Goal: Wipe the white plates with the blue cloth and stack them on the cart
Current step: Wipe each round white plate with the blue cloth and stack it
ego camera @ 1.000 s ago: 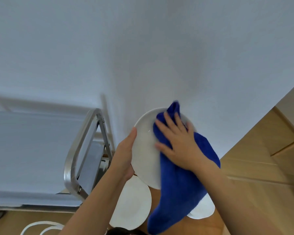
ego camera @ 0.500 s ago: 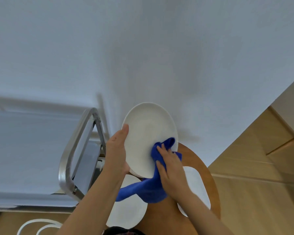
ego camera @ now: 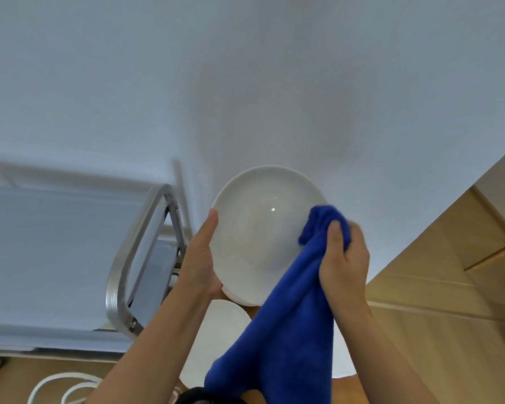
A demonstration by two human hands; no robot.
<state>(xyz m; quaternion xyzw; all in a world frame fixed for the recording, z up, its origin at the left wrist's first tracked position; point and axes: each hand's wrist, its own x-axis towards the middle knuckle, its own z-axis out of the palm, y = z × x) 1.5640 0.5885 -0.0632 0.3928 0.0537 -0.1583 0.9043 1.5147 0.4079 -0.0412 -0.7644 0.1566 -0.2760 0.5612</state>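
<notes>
Plates are the subject: beside the brushed-steel cart (ego camera: 134,258), the left hand (ego camera: 200,258) is gripping a round glossy white plate (ego camera: 260,231) by its rim. Another white plate (ego camera: 216,342) is lying half hidden below. The right hand (ego camera: 343,258) is clutching the plush blue cloth (ego camera: 286,330) against the raised plate's edge.

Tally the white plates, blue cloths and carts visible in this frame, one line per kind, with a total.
White plates: 3, namely the held plate, a lower plate and a plate sliver behind the right forearm.
Blue cloth: 1
Cart: 1
Total: 5
</notes>
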